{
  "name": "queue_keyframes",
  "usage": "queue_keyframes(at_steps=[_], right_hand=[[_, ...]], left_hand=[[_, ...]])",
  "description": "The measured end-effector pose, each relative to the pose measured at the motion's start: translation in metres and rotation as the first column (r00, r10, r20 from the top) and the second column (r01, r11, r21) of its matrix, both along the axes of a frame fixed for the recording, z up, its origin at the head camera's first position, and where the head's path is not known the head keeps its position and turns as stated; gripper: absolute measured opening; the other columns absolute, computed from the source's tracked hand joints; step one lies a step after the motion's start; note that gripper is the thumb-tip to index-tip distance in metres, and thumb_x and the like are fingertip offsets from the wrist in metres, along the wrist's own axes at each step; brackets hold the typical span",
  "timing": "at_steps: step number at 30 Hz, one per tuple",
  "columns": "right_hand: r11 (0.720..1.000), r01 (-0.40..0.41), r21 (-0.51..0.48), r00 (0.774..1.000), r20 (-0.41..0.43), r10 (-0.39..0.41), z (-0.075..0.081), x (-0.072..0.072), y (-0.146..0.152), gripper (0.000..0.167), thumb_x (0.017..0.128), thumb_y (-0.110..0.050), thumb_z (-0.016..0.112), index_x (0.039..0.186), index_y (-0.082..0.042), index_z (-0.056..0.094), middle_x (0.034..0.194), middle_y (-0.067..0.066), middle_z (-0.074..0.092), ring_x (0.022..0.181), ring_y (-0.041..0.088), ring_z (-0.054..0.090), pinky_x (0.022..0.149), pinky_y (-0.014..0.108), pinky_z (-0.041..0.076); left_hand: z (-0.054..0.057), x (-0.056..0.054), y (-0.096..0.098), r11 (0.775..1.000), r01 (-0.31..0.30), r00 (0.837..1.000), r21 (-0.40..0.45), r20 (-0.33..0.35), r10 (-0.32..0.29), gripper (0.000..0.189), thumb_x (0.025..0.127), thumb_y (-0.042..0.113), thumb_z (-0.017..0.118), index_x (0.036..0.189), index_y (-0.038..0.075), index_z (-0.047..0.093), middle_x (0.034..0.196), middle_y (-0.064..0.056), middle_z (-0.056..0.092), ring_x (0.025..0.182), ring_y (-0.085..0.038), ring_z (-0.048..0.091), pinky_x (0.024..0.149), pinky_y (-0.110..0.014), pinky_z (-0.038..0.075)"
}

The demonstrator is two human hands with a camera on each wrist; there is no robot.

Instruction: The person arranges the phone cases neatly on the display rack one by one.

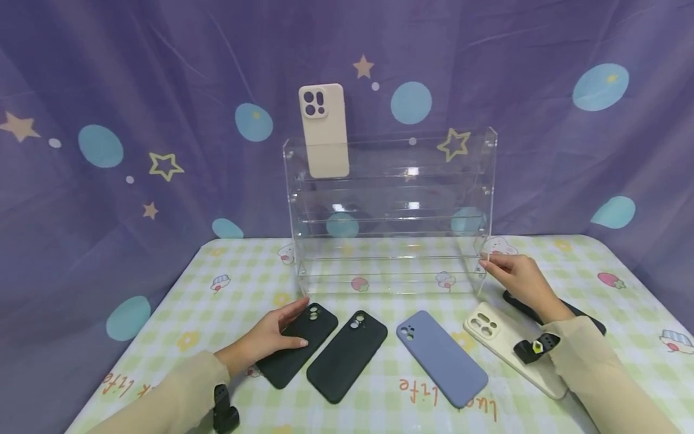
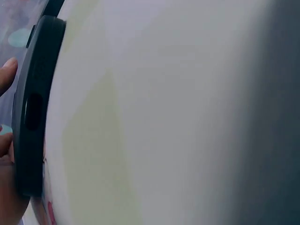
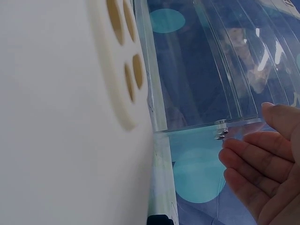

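Note:
A clear acrylic display stand (image 1: pixel 393 276) with several tiers stands at the back of the table. Its right side panel's front edge is between the thumb and fingers of my right hand (image 1: pixel 520 277), which pinches it low down. In the right wrist view, the thumb (image 3: pixel 276 115) is on the inner side of that panel. My left hand (image 1: pixel 271 334) rests over a black phone case (image 1: pixel 295 361), the thumb lying across its face and the fingers by its upper left edge. A cream phone case (image 1: pixel 328 138) leans upright in the stand's top tier.
On the checked tablecloth (image 1: pixel 238 325) lie a second black phone case (image 1: pixel 347 355), a blue-grey one (image 1: pixel 441 361) and a cream one (image 1: pixel 506 343). Another black case (image 1: pixel 588 316) is partly covered by my right forearm. A purple patterned curtain (image 1: pixel 162 78) hangs behind.

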State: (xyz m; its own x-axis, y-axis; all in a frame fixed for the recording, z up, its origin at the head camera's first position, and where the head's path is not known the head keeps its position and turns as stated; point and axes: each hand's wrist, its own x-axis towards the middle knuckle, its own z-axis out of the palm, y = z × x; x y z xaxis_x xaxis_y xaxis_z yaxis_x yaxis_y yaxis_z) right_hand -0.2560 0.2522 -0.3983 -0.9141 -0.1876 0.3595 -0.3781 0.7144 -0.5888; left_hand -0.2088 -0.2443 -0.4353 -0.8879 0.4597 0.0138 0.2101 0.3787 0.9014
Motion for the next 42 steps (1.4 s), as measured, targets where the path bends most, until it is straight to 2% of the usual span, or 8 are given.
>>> queue_keyframes(at_steps=[2,4,6,10,17,24,33,42], right_hand=[[1.0,-0.002,0.0,1.0,0.002,0.002,0.0,0.0,-0.001,0.033,0.096,-0.022,0.057,0.109,0.007,0.067,0.12,0.034,0.054,0.108,0.047,0.054,0.079,0.054,0.05],[1.0,-0.001,-0.001,1.0,0.001,0.001,0.0,0.0,-0.001,0.034,0.096,-0.022,0.057,0.109,0.007,0.067,0.121,0.034,0.054,0.106,0.047,0.056,0.078,0.053,0.05],[1.0,0.001,-0.003,1.0,0.0,-0.001,-0.001,0.0,-0.001,0.034,0.096,-0.022,0.057,0.11,0.007,0.066,0.12,0.034,0.054,0.105,0.047,0.056,0.078,0.053,0.05],[1.0,0.003,0.0,1.0,-0.006,-0.003,-0.001,0.0,0.0,0.035,0.096,-0.023,0.056,0.11,0.007,0.066,0.12,0.034,0.054,0.104,0.047,0.057,0.078,0.054,0.05],[1.0,0.002,0.001,1.0,-0.031,-0.002,-0.002,-0.001,0.001,0.033,0.096,-0.022,0.056,0.107,0.007,0.068,0.119,0.033,0.056,0.106,0.046,0.056,0.076,0.051,0.051],[1.0,0.015,0.006,1.0,-0.024,-0.015,-0.002,-0.001,0.001,0.032,0.095,-0.023,0.057,0.107,0.005,0.068,0.118,0.032,0.057,0.103,0.045,0.059,0.07,0.038,0.053],[1.0,0.006,-0.004,1.0,-0.013,-0.006,-0.001,0.001,0.0,0.034,0.095,-0.021,0.058,0.11,0.008,0.066,0.12,0.035,0.054,0.102,0.047,0.058,0.078,0.053,0.05],[1.0,0.007,0.008,1.0,-0.003,-0.007,-0.002,0.0,0.0,0.034,0.095,-0.022,0.058,0.11,0.008,0.066,0.119,0.034,0.055,0.1,0.045,0.06,0.073,0.048,0.053]], left_hand=[[0.0,0.001,0.0,0.998,0.023,0.999,-0.054,-0.024,-0.025,0.087,0.076,0.011,0.079,0.144,-0.008,0.027,0.148,-0.026,0.029,0.135,-0.041,0.028,0.108,-0.027,0.03],[0.001,0.003,0.002,0.993,0.027,0.999,-0.111,-0.021,-0.029,0.093,0.075,0.016,0.081,0.146,-0.005,0.025,0.15,-0.023,0.026,0.137,-0.039,0.027,0.108,-0.025,0.029],[0.002,0.004,0.004,0.988,0.027,1.0,-0.151,-0.008,-0.028,0.097,0.073,0.022,0.082,0.147,-0.001,0.023,0.152,-0.021,0.024,0.138,-0.037,0.024,0.109,-0.029,0.027],[0.004,0.006,0.006,0.978,0.013,1.0,-0.207,0.004,-0.012,0.101,0.072,0.027,0.083,0.149,0.003,0.022,0.153,-0.02,0.022,0.139,-0.038,0.022,0.108,-0.054,0.023],[0.008,0.008,0.011,0.961,0.022,1.0,-0.274,-0.014,-0.027,0.103,0.073,0.027,0.082,0.15,0.003,0.017,0.151,-0.024,0.021,0.137,-0.041,0.022,0.106,-0.057,0.025],[0.01,0.01,0.012,0.958,0.024,1.0,-0.284,0.016,-0.02,0.101,0.073,0.03,0.082,0.15,0.006,0.022,0.15,-0.022,0.022,0.136,-0.039,0.023,0.106,-0.056,0.025],[0.008,0.01,0.011,0.964,0.046,0.998,-0.262,-0.021,-0.053,0.099,0.073,0.031,0.082,0.15,0.007,0.023,0.152,-0.019,0.022,0.137,-0.039,0.021,0.106,-0.058,0.023],[0.01,0.005,0.011,0.964,0.066,0.996,-0.257,-0.038,-0.078,0.099,0.074,0.025,0.081,0.15,0.009,0.021,0.154,-0.016,0.017,0.138,-0.038,0.023,0.104,-0.056,0.028]])
